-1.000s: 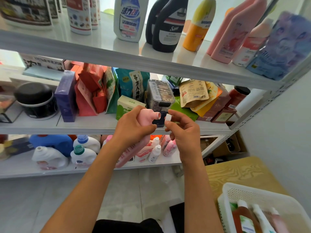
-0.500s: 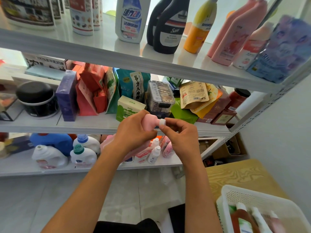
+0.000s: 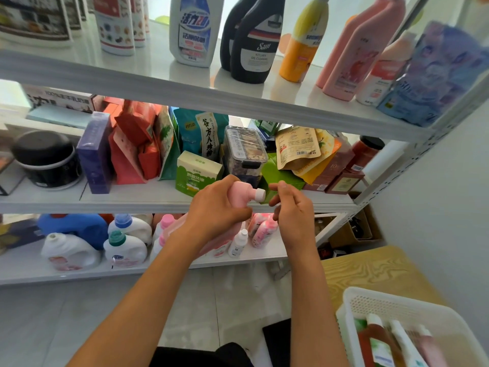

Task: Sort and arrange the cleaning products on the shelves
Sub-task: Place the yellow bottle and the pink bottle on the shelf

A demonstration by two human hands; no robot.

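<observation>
Left hand [image 3: 217,207] grips pink bottle [image 3: 239,194] tilted sideways; right hand [image 3: 293,207], fingers loosely curled, holds nothing, just beside white cap [image 3: 259,195]. Cap may sit loose, so bottle could leak when shelved.

Tilted pink bottle [image 3: 239,197], white cap [image 3: 259,195] on.

pink bottle [image 3: 239,193] with a white cap [image 3: 259,194], matches the two taller pink bottles [image 3: 354,49] up top. also up there: a black one with a white label [image 3: 255,46], a yellow-and-orange one [image 3: 304,41], a white one with a blue label [image 3: 194,30]. middle shelf has a purple box [image 3: 95,152], red bags [image 3: 132,144], and a green-and-white box [image 3: 197,169]. white basket [image 3: 391,303] on a yellowish wood-grain counter [image 3: 370,271]
</observation>
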